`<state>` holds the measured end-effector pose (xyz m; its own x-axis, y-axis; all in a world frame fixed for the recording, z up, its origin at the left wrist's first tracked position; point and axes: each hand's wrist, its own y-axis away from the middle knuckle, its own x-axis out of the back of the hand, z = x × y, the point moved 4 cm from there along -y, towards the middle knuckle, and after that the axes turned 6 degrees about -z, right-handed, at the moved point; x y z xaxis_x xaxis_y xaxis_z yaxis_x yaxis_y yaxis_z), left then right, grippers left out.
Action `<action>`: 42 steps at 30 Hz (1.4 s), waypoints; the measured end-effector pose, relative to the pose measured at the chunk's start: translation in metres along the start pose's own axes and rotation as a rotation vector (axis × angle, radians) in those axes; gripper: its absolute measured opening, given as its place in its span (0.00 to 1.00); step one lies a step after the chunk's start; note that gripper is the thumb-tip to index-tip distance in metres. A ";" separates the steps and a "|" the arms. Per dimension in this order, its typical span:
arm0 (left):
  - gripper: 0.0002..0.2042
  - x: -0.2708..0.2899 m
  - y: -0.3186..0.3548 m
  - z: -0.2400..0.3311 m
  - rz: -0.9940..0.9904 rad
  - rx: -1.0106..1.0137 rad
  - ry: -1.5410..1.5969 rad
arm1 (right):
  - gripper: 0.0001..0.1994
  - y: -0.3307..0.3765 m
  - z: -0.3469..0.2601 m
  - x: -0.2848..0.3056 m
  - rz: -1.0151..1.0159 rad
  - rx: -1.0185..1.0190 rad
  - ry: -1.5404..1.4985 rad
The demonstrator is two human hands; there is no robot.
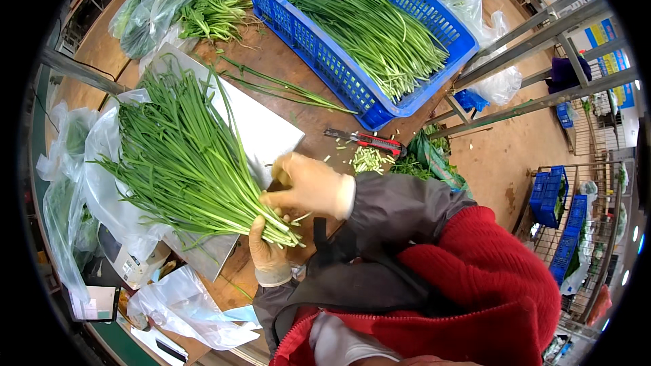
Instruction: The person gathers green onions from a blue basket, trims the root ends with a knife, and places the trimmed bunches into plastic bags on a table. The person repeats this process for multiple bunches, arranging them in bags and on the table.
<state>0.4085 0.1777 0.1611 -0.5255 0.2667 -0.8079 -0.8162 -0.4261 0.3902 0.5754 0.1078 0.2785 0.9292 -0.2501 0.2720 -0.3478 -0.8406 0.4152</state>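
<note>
A large bunch of garlic chives (190, 156) lies across a silver metal plate (268, 132), its leaves fanning to the far left and its pale stem ends toward me. My gloved left hand (269, 257) is closed around the stem ends, thumb on top and the other fingers mostly hidden beneath. From the right, my gloved right hand (308, 183) reaches over with curled fingers, their tips pinching at the stems just above the left hand. A red and black utility knife (367, 140) lies beyond my right sleeve, beside a small pile of cut stem pieces (369, 160).
A blue basket (325, 61) of chives stands at the back. Loose chives (285, 87) lie before it. Bagged greens (163, 7) and leafy vegetables (213, 15) sit at far left. Plastic bags (102, 163) drape the left side. Metal rails (536, 44) border the right.
</note>
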 end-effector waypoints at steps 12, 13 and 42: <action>0.28 -0.071 0.006 -0.025 -0.300 0.328 -0.775 | 0.19 -0.048 0.044 -0.030 -0.212 0.113 -0.139; 0.32 -0.083 0.012 -0.024 -0.360 0.441 -0.593 | 0.19 -0.047 0.036 -0.015 -0.340 0.057 -0.201; 0.20 -0.233 -0.032 0.156 -0.347 -0.779 -0.600 | 0.40 -0.033 -0.126 0.046 -0.233 0.716 -0.333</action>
<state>0.5198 0.2640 0.4051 -0.4990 0.7760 -0.3858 -0.6764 -0.6270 -0.3864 0.6143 0.1846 0.3869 0.9953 -0.0663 -0.0708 -0.0824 -0.9632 -0.2560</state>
